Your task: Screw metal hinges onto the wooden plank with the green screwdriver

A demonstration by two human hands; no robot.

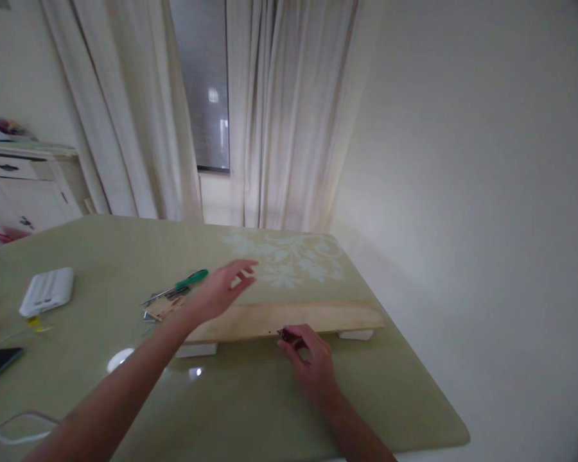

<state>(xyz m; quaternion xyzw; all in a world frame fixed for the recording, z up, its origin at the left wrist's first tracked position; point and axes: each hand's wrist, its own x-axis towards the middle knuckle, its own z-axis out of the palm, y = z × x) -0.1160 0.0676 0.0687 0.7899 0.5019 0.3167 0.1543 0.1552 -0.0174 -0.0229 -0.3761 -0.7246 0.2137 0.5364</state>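
Observation:
A long, pale wooden board (313,314) lies across the table, raised on a white block (197,350) near its left end and another white block (356,335) near its right. My right hand (311,353) pinches a small dark metal piece (283,333) against the board's front edge; its exact kind is too small to make out. Small dark marks show on that edge just left of the piece. Above the board's left half hovers my left hand (226,285), fingers apart and holding nothing. Part of the board is hidden behind my left wrist.
A green-handled screwdriver (191,279) lies beside a pile of small wooden and metal pieces (161,307). Further left are a white box-shaped device (48,292), a dark phone-like slab (0,366) and white cables (19,416). A wall (486,224) borders the table's right side.

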